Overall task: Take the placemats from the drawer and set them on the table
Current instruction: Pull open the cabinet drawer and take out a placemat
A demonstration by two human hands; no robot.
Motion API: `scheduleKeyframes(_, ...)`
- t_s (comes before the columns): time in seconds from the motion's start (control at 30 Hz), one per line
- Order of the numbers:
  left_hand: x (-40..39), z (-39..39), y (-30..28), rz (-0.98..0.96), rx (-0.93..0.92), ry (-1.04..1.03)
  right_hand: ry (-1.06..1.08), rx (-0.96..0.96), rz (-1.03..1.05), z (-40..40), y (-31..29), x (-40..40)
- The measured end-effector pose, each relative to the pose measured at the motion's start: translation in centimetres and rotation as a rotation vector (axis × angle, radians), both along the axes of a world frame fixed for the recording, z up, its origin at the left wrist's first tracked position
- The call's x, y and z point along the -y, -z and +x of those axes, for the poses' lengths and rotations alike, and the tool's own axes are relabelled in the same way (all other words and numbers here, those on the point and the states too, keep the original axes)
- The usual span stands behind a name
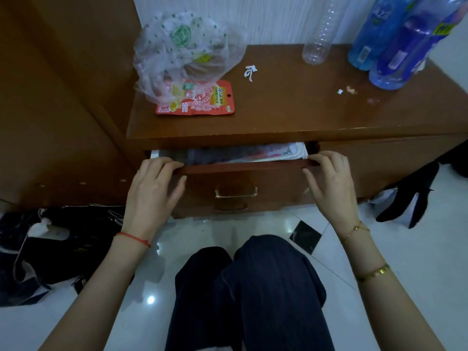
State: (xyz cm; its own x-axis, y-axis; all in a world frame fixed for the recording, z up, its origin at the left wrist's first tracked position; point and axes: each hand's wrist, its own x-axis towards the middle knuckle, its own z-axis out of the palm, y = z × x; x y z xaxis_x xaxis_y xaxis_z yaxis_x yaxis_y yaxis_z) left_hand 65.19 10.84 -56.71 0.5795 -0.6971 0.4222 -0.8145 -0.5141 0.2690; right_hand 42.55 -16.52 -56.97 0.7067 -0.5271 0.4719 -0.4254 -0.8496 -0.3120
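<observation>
Brown wood meets curled fingers: the left hand (154, 188) and right hand (329, 183) each grip the top edge of the drawer (243, 166) front, at its two ends. Folded placemats (253, 154) lie inside the partly open drawer, under the table (278, 110) top.

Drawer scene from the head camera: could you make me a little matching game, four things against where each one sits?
Things:
1. placemats
2. red snack packet
3. blue bottles
4. brass handle

Places:
A. back right of the table top
B. on the drawer's front
C. inside the partly open drawer
D. half under the plastic bag

Pairs: 1-C, 2-D, 3-A, 4-B
</observation>
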Motion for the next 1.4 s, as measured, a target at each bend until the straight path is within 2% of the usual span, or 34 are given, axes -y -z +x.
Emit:
scheduleKeyframes(0.63, -7.5, -8.9, 0.4, -0.028, -0.022, 0.037, -0.054, 0.06, 0.026, -9.7, 1.1, -6.1)
scheduleKeyframes(1.03, -4.9, -8.1, -1.5, -0.04, -0.179, 0.032, 0.035, 0.062, 0.168, -7.0, -0.8, -5.3)
scheduleKeyframes(1.17, -1.7, -6.2, -1.7, 0.042, -0.198, -0.107, 0.052, 0.049, 0.209, -4.6, -1.5, -4.2)
scheduleKeyframes(1.4, 3.0, -3.1, -0.7, 0.322, -0.482, -0.264, 0.057, -0.074, 0.323, -1.5, -2.1, -2.8)
